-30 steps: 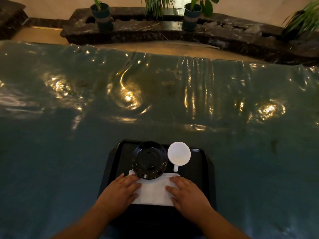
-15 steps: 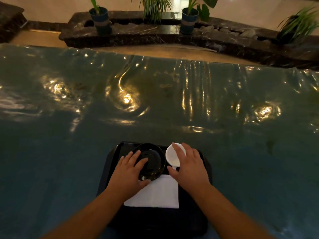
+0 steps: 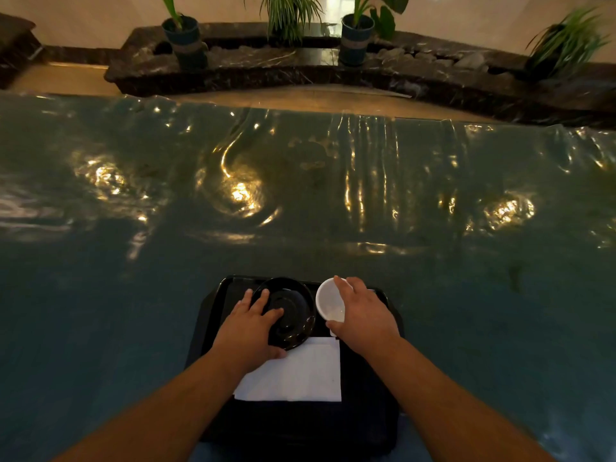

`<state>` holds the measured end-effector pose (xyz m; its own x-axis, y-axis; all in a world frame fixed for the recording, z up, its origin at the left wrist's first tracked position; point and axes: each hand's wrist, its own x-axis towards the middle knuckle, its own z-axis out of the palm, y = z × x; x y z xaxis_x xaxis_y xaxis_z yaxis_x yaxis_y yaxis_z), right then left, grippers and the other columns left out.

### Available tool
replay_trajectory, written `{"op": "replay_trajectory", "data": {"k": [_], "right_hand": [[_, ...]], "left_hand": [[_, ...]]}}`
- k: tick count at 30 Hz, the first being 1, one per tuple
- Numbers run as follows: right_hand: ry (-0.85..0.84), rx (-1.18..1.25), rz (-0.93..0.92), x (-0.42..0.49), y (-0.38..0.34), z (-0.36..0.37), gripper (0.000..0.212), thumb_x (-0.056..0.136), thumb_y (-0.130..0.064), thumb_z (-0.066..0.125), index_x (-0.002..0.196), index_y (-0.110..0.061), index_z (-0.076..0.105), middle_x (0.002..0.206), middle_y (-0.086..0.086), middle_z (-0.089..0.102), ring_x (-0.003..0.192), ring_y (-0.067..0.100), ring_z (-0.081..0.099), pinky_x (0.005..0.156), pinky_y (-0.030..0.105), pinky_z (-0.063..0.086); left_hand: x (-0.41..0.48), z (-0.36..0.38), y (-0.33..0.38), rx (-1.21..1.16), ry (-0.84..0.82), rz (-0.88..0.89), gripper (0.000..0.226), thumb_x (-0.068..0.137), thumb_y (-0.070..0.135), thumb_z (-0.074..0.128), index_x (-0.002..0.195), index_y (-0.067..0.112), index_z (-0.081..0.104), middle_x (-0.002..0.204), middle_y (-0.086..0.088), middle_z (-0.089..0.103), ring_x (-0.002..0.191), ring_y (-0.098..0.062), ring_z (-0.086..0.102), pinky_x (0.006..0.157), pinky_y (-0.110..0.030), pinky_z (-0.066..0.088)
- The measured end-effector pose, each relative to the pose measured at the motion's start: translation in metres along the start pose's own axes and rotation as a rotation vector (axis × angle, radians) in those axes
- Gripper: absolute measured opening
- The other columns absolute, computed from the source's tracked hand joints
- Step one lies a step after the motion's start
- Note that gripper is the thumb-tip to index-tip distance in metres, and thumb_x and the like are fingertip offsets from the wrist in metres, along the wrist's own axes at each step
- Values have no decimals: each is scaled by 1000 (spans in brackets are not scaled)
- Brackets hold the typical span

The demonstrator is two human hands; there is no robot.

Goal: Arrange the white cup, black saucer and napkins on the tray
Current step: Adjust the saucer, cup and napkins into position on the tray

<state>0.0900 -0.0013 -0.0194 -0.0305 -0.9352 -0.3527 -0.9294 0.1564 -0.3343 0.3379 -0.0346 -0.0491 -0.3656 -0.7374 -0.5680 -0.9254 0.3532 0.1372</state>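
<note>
the cup [image 3: 328, 303] sits at the tray's [image 3: 213, 303] far right, our right hand [image 3: 365, 311] wrapped round its side, thumb near the handle. just beside it the saucer [image 3: 293, 311] lies under our left hand [image 3: 248, 323], fingers spread flat on it. napkins [image 3: 300, 371] lie near us, touching the saucer's rim. cup and saucer look stiff, breakable and slick, so we'd grip rim or handle; napkins are light and limp. the tray is crowded, but the bench [image 3: 100, 295] around it is open.
</note>
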Motion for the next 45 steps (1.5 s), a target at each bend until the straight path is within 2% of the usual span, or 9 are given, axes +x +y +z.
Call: {"op": "replay_trajectory", "data": {"k": [7,10,12,15,16,18,24,31,45], "right_hand": [[5,0,-13,0,6,1,93,87,-50,75,161,-31,22,159,-2,33,134,25,46,102,41,51],[8,-43,-29,-5,6,3,91,90,-56,68,162,-31,19,166,3,27,144,31,37,113,45,41],[131,-60,-143,-18,5,9,77,91,-54,63,157,-26,34,161,8,39,143,34,40,116,49,39],[322,-15,-440,-47,6,31,46,91,-37,62,132,-17,64,129,8,65,116,27,60,97,46,55],[289,-24,-519,-57,5,40,39,92,-34,62,127,-18,66,123,5,67,111,24,62,94,42,56],[161,-73,-589,-73,8,56,36,94,-36,59,128,-25,62,123,-1,68,111,18,63,96,37,57],[-53,-215,-450,-78,30,89,63,83,-52,52,142,-32,50,140,0,63,119,19,67,94,34,57],[-138,-264,-468,-71,42,79,59,84,-54,44,133,-28,65,140,1,65,116,20,69,89,36,60],[-191,-271,-398,-72,39,78,59,84,-51,47,135,-26,63,145,3,60,120,24,65,93,41,59]], "left_hand": [[4,-7,-2,52,-20,49,93,80,71,67,157,41,25,171,-3,-4,155,-35,-10,126,-52,4],[1,-7,-4,93,4,65,92,80,76,60,157,42,22,171,0,-7,156,-33,-10,124,-57,-5],[-7,1,-9,61,76,85,89,81,80,53,156,42,26,170,4,-4,157,-30,-4,124,-58,-3],[-30,26,-27,-9,307,222,65,85,72,51,134,30,59,154,-1,46,139,-30,46,115,-50,36],[-38,37,-35,1,385,273,55,86,66,54,121,26,65,136,-1,60,122,-27,59,102,-45,49],[-53,57,-47,20,462,322,38,85,56,59,104,24,67,112,1,65,99,-22,63,82,-37,56],[-64,84,-63,68,468,305,39,82,53,59,109,28,70,117,3,65,105,-19,63,84,-36,57],[-57,79,-56,58,388,269,50,80,61,55,113,29,74,115,8,68,102,-13,67,84,-31,59],[-57,63,-46,45,352,242,53,75,60,52,106,23,74,108,3,68,91,-18,69,76,-30,61]]}}
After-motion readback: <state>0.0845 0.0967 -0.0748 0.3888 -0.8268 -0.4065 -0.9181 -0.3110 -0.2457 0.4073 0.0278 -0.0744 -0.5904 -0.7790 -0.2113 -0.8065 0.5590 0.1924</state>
